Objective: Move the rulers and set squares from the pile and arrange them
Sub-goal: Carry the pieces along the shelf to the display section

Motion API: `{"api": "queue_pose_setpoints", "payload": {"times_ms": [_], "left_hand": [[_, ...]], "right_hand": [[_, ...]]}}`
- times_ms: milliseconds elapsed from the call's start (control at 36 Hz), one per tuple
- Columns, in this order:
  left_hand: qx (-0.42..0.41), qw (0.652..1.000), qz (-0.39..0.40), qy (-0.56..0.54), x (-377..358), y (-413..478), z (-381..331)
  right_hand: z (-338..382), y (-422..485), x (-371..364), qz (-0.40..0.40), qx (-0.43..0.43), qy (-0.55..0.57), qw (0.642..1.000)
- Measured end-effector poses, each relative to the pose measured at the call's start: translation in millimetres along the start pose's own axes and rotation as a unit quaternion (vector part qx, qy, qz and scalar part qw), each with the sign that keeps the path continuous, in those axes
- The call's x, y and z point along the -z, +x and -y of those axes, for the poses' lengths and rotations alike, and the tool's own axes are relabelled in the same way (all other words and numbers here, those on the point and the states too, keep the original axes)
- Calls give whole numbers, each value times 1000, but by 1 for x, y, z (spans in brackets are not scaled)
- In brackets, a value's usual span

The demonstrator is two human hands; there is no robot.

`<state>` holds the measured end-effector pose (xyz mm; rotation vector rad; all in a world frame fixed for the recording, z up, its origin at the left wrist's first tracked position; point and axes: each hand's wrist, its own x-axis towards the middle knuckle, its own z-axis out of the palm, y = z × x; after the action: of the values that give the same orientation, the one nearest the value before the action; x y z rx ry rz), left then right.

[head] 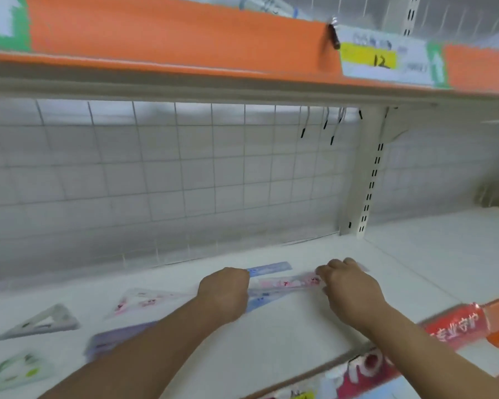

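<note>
Pretty sure we're looking at a shop aisle here: a white metal shelf (300,326) with a white wire grid back panel (185,174), a slotted white metal upright (370,182) and an orange plastic price strip (156,33) along the shelf above. We can read a 12 on the yellow-and-white paper price label (380,60) beside it. Clear plastic rulers (285,283) and triangular clear plastic set squares (144,300) lie flat on the shelf.

My left hand (224,292) and right hand (350,289) are bare, their knuckles and backs softened by blur. My left forearm (156,351) and right forearm (415,351) are bare too, uncovered right down to the near edge of view.
</note>
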<state>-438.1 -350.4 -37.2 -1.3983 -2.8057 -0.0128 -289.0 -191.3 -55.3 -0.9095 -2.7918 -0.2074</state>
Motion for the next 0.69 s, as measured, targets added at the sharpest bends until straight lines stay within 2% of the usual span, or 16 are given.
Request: {"api": "queue_pose_setpoints", "payload": {"times_ms": [194, 361, 694], "left_hand": [[73, 997, 8, -25, -9, 23, -48], [141, 988, 55, -28, -11, 26, -82], [160, 986, 51, -9, -12, 28, -107]], "right_hand": [[-58, 32, -8, 11, 72, -2, 997], [-98, 51, -16, 26, 109, 7, 994], [-116, 79, -32, 79, 160, 65, 982]]}}
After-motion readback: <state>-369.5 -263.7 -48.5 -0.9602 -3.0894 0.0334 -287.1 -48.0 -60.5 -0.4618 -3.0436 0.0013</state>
